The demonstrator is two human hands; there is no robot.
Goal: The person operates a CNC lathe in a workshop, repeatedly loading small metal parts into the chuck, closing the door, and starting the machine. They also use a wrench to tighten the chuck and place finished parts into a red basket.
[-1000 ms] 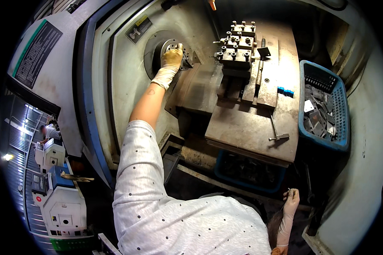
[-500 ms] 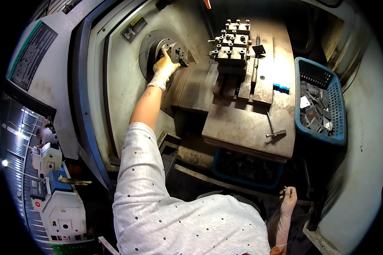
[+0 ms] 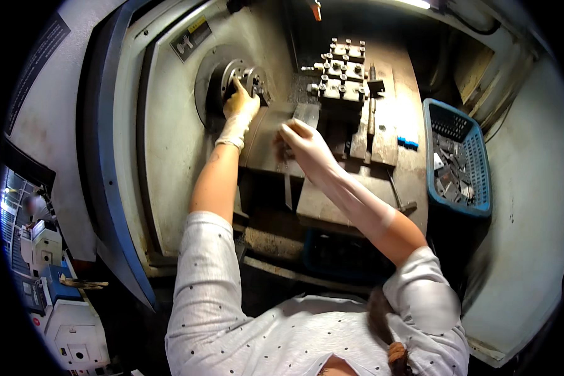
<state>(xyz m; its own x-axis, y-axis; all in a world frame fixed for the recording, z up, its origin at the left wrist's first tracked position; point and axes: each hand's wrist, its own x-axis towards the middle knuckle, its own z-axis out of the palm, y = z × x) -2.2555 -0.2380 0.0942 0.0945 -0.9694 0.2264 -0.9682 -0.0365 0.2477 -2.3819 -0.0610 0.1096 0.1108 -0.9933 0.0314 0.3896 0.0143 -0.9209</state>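
Your right hand (image 3: 308, 149) is blurred, grip impossible to tell; your left hand (image 3: 240, 108), grip spread apart, meets a metal disc (image 3: 254, 76). The blue basket (image 3: 479, 160) holds metal plates (image 3: 452, 170).

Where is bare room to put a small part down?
On the flat brown metal plate: between the small blue blocks and the T-shaped steel wrench, and the front-left corner beside the pale-gloved right forearm. Crowded: the round steel chuck by the yellowish-gloved left hand, and the bolted steel tool block.

A dark label (image 3: 191, 39) sits on the pale panel (image 3: 172, 125); an orange nozzle (image 3: 317, 12) points down; a white machine (image 3: 72, 326) stands at left.
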